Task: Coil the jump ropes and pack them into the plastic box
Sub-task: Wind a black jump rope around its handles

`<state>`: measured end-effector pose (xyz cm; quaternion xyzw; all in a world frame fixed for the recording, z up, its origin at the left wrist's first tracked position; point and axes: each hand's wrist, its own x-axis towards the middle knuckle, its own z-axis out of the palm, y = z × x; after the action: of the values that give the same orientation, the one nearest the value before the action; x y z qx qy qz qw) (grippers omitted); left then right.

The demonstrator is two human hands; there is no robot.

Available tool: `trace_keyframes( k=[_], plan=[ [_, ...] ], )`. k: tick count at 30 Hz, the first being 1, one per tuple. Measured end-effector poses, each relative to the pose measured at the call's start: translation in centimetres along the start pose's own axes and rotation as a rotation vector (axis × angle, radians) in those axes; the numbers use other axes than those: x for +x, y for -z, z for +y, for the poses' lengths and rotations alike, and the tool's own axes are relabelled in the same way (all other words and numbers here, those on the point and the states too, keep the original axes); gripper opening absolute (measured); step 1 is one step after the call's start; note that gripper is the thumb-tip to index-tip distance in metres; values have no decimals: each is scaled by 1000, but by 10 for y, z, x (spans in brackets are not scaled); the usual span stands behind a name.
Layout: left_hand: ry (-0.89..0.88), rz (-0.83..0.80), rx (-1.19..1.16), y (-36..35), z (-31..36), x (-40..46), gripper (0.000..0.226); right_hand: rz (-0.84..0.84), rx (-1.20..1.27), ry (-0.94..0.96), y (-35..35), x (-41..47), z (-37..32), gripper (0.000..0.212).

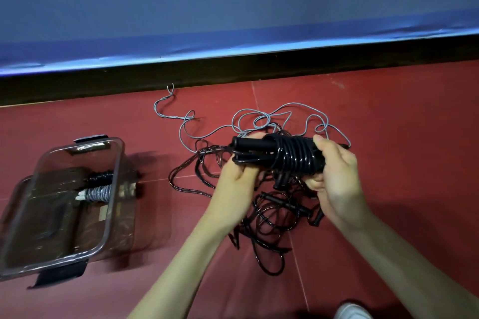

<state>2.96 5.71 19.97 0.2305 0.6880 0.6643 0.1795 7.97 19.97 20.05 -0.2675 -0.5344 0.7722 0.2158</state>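
Roughly midway, by the look of it. Nearest, a white shoe tip shows at the bottom edge on the red floor. Both forearms reach forward over a loose heap of black ropes, uncoiled, handles and loops tangled together on the floor under the hands. Left hand: grip closed, fingers curled round the handle end of the black rope bundle. Right hand: grip likewise closed, thumb on top and fingers underneath the other end. The bundle sits raised above the heap, rope wound in neat turns round its paired handles; whether the tail end is tucked in I cannot tell. Off to the left, well apart from the hands, the plastic box stands open on the floor, with two finished bundles inside at its far end: a grey-and-white coil and a black coil just beside it. Farther off, a grey rope sprawls uncoiled toward the dark wall base. Judgement: two packed, one nearly ready, the grey rope and the black heap left.
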Motion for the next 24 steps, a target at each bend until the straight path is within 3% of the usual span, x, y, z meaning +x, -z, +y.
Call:
trace_keyframes(
  k=[2, 4, 5, 8, 12, 18, 22, 24],
  plan=[
    [46, -46, -73, -1, -5, -5, 23, 45, -40, 39, -2, -3, 2, 29],
    [104, -67, -236, 4, -10, -8, 56, 59, -108, 147, -5, -8, 6, 32],
    [92, -67, -330, 5, -9, -8, 62, 43, -152, 221, -7, -11, 8, 36],
    [43, 20, -475, 1, 1, -8, 52, -9, -311, 428, -14, -20, 14, 31],
    [133, 227, -407, -7, 8, -2, 43, -10, -549, 570, -24, -23, 10, 22],
    [322, 185, -368, -14, 14, -3, 63, -67, -705, 689, -23, -21, 10, 20],
    [419, 161, -201, -3, 14, 10, 70, -68, -708, 677, -24, -20, 10, 21],
    [491, 245, -260, 1, 17, 21, 67, -79, -711, 701, -26, -21, 9, 21]
  ],
)
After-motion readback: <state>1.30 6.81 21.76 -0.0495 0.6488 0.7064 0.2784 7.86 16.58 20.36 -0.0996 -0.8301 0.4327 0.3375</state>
